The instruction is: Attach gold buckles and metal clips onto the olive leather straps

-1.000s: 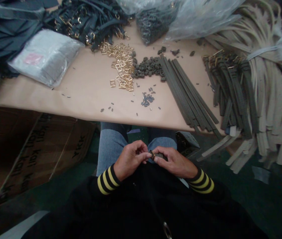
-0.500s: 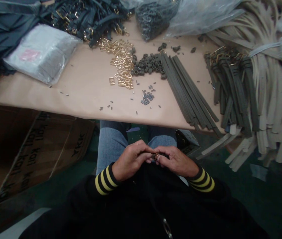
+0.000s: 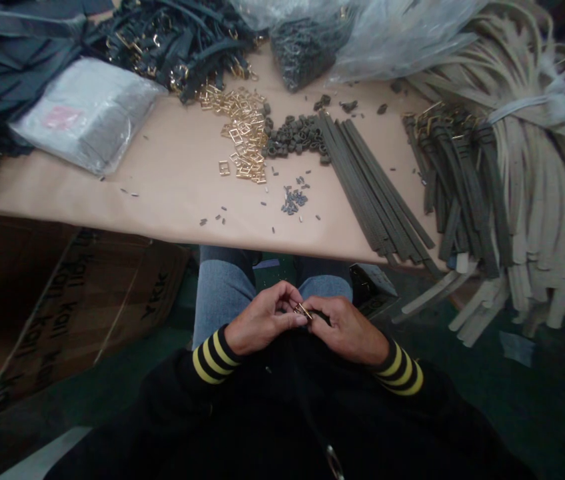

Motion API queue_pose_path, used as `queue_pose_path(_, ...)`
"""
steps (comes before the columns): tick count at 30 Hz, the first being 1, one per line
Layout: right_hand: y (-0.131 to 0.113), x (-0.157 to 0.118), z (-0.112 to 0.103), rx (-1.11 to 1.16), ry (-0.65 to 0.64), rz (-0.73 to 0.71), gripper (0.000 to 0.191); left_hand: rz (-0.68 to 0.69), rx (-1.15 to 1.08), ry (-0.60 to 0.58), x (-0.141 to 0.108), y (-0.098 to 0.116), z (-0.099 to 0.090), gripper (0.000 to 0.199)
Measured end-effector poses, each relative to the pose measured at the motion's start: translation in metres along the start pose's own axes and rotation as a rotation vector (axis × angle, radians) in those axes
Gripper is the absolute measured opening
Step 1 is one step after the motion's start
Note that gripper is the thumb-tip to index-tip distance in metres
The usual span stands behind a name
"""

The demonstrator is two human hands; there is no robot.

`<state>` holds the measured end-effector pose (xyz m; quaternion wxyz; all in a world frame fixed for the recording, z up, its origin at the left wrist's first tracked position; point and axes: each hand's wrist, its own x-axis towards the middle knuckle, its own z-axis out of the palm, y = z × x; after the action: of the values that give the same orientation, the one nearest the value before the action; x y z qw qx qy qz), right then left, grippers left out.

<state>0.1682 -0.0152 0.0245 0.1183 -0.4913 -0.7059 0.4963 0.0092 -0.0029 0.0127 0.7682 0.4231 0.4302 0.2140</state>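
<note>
- A small gold buckle [image 3: 303, 311] is held low at the centre of the frame, above the lap and in front of the bench [image 3: 172, 187].
- By the left hand [image 3: 262, 321] the buckle is pinched, the grip closed between thumb and fingers.
- By the right hand [image 3: 350, 330] its other side is grasped, with a dark strip partly hidden under the curled fingers; how that strip meets the buckle cannot be told.
- Loose gold buckles [image 3: 245, 137] are heaped at the upper centre, with dark loops [image 3: 297, 137] just beside them and small grey pieces [image 3: 293, 200] scattered nearer the edge.
- Olive straps [image 3: 375, 193] are laid slantwise right of centre; buckled straps [image 3: 467, 180] and beige straps [image 3: 545, 200] are bunched at the right.
- A plastic-wrapped packet [image 3: 90, 113] is set at the upper left.
</note>
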Motion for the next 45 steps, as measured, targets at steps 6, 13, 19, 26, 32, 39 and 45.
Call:
queue_pose_path(6,-0.002,0.001,0.005,-0.026,0.026,0.022,0.017,-0.02,-0.024,-0.004,0.001,-0.003,0.0,0.026)
queue_pose_path(13,-0.004,-0.003,0.008,-0.051,0.036,0.001,0.015,0.001,-0.099,-0.034,-0.003,-0.001,0.001,0.033)
queue_pose_path(19,-0.008,-0.003,0.011,-0.061,0.031,0.045,0.017,-0.002,-0.118,-0.011,-0.002,-0.006,0.002,0.037)
queue_pose_path(26,-0.006,0.003,0.003,0.057,-0.035,0.159,0.009,0.047,-0.153,-0.01,-0.006,-0.002,0.0,0.035)
queue_pose_path(32,-0.009,0.006,0.004,-0.126,0.065,0.17,0.011,0.086,0.009,0.104,-0.006,-0.004,-0.006,0.027)
queue_pose_path(39,-0.017,0.014,-0.006,-0.481,-0.026,0.079,0.016,-0.031,0.025,0.103,0.003,-0.003,-0.005,0.025)
queue_pose_path(45,-0.034,0.026,-0.028,-0.53,-0.134,0.025,0.014,-0.016,-0.172,0.09,0.012,-0.005,-0.008,0.037)
